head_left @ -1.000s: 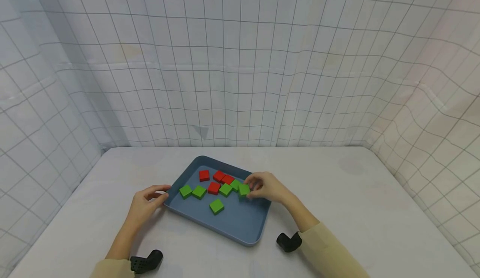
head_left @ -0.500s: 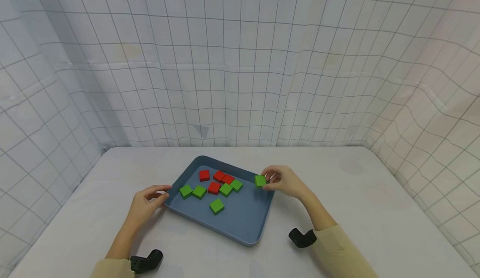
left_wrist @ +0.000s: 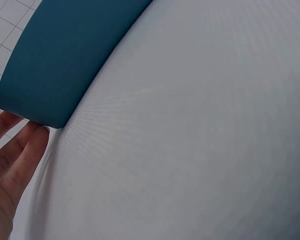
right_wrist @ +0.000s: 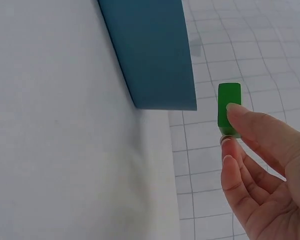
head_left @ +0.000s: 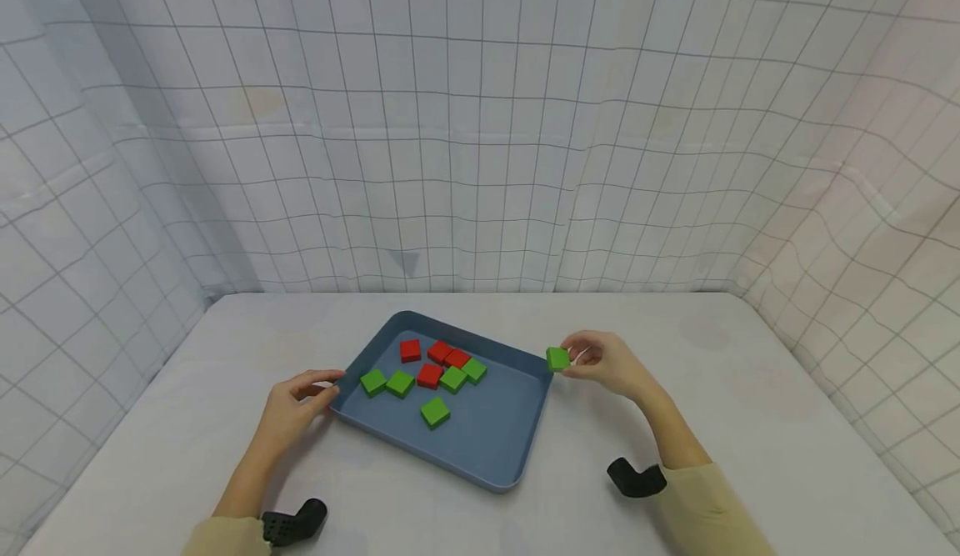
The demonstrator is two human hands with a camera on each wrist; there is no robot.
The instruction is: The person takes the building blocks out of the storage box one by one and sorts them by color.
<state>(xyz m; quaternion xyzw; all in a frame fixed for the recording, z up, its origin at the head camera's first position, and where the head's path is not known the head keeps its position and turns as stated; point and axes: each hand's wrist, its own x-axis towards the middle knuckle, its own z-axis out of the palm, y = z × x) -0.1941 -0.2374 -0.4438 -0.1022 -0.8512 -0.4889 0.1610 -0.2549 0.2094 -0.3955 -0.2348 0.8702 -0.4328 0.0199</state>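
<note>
A blue-grey tray [head_left: 487, 435] lies turned at an angle on the table. Inside it are several red blocks [head_left: 410, 351] and several green blocks [head_left: 435, 412], flat and square. My right hand [head_left: 611, 364] pinches one green block [head_left: 557, 359] between thumb and fingers, over the tray's right corner in the head view. In the right wrist view that green block [right_wrist: 229, 106] is held in the air, apart from the tray wall [right_wrist: 150, 55]. My left hand [head_left: 288, 406] touches the tray's left end; its fingertips [left_wrist: 37, 132] rest against the outer wall [left_wrist: 65, 65].
The white table [head_left: 712, 406] reaches out on both sides of the tray. White grid-patterned curtains [head_left: 480, 164] enclose the back and sides. Black angled mounts [head_left: 636, 478] sit at both wrists, by the beige sleeves [head_left: 712, 510].
My right hand has lifted the green block from among the others and carried it rightward to the tray's right corner. My left hand and the tray stay in place.
</note>
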